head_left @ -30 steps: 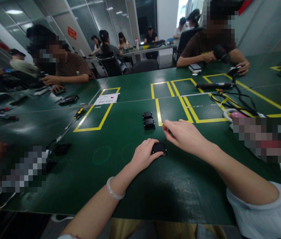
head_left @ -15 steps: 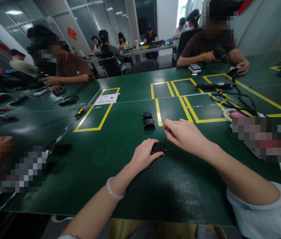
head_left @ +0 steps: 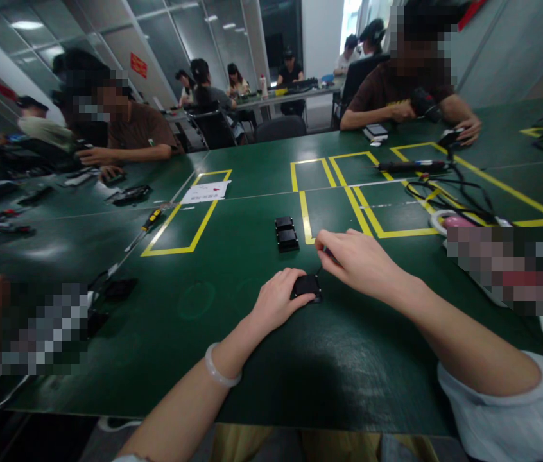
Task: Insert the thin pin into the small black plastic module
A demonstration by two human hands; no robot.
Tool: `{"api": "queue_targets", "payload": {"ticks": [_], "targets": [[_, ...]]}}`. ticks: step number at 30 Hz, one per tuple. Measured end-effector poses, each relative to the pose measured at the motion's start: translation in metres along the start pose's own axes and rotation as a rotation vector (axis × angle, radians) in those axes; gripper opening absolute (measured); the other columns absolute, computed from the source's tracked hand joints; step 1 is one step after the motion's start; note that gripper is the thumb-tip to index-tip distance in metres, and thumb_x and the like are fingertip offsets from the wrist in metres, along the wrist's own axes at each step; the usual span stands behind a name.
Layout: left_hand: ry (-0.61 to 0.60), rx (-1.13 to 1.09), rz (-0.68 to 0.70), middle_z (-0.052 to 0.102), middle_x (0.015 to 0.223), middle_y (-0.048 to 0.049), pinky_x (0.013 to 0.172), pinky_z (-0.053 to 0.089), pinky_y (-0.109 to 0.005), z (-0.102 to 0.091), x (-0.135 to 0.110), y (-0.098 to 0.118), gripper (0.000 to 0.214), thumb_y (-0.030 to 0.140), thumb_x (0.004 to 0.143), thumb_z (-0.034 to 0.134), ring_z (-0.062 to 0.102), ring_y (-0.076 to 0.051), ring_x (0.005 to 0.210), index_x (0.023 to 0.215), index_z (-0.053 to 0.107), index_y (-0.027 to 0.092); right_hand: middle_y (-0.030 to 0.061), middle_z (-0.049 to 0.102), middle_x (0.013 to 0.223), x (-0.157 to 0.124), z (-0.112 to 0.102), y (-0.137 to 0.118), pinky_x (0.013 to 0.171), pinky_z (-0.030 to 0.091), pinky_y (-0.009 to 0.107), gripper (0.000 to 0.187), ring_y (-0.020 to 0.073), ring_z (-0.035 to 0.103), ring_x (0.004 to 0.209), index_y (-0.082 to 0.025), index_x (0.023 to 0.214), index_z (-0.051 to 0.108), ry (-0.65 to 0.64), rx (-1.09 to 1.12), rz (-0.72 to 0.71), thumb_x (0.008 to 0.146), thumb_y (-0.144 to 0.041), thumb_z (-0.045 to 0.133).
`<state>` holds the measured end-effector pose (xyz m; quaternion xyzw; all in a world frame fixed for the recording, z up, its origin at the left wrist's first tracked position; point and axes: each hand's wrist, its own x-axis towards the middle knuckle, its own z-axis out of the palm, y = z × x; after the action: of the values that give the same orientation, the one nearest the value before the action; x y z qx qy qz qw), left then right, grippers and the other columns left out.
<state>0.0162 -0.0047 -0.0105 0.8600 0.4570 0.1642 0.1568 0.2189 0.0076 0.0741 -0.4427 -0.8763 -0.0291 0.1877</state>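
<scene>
A flat black square block (head_left: 307, 287) lies on the green table, with small bright spots at its corners. My left hand (head_left: 278, 295) grips it from the left, fingers over the far side and thumb along the near edge. Closed in a pinch, my right hand (head_left: 348, 255) holds a thin dark rod-like tool (head_left: 319, 272), most of it hidden by the fingers. The tool's lower end meets the block's far right corner. Just beyond stands a pair of similar black blocks (head_left: 287, 234), touching one behind the other.
Yellow tape rectangles (head_left: 194, 247) mark the table. A yellow-black screwdriver (head_left: 151, 220) and a paper sheet (head_left: 205, 192) lie to the left. Black cables (head_left: 464, 192) and a blurred-out device (head_left: 502, 269) sit at right. Across the table a person holds a power drill (head_left: 425, 104); others sit further off.
My hands, the block and the tool have hardly moved. At the far left edge, a neighbouring person's hand has shifted slightly left.
</scene>
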Motion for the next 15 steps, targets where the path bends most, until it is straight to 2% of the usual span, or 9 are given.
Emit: {"api": "queue_targets", "payload": {"ticks": [15], "targets": [[0.012,-0.007,0.016,0.059,0.104,-0.0042,0.081,0.048,-0.034,-0.0023,0.0,0.0012,0.036,0.046,0.088,0.058,0.058,-0.022,0.096,0.113,0.052,0.022,0.0023,0.063,0.074,0.0003,-0.0023,0.0025,0.061,0.027,0.029,0.014,0.0147,0.051,0.061,-0.019,0.09,0.05,0.003,0.016,0.014,0.091,-0.023,0.037]]}}
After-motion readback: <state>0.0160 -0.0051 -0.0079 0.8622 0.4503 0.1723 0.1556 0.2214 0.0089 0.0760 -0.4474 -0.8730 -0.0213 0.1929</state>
